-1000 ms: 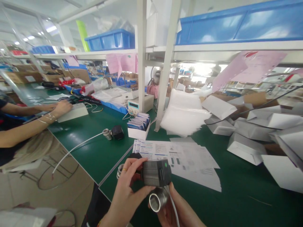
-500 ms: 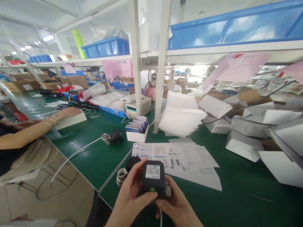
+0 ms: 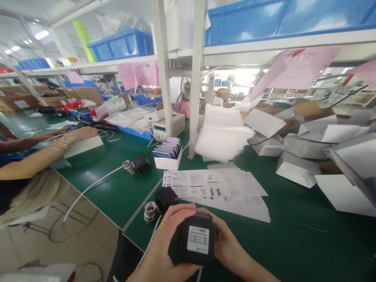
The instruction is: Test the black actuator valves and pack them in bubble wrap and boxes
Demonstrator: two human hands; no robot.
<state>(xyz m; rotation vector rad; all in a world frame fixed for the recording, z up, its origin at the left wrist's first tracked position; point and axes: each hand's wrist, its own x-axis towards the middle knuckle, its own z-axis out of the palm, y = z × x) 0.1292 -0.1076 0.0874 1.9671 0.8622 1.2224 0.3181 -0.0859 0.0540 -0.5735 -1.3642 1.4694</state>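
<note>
Low in the view, a motorized valve (image 3: 197, 237) with a black square housing sits between my hands, its white label facing up toward me. My left hand (image 3: 167, 244) is closed around its left side, the thumb along the lower edge. From the right, my right hand (image 3: 225, 235) grips the far side, its fingers partly hidden by the housing. A white cable shows below the housing. Just left of my hands lies a second motorized valve (image 3: 166, 200) with a silver threaded fitting, beside the printed sheets (image 3: 202, 188).
A third motorized valve (image 3: 142, 163) with a white cable lies farther left. A box of booklets (image 3: 167, 160), foam sheets (image 3: 223, 135) and a pile of white cartons (image 3: 298, 168) stand behind. At left, a co-worker's arm (image 3: 44, 156) reaches over the green table. A shelf post (image 3: 195, 98) rises mid-table.
The held valve has been tilted so its label faces me more, and it sits slightly lower and to the right. My left fingers now lie over its top edge. The camera view has shifted a little.
</note>
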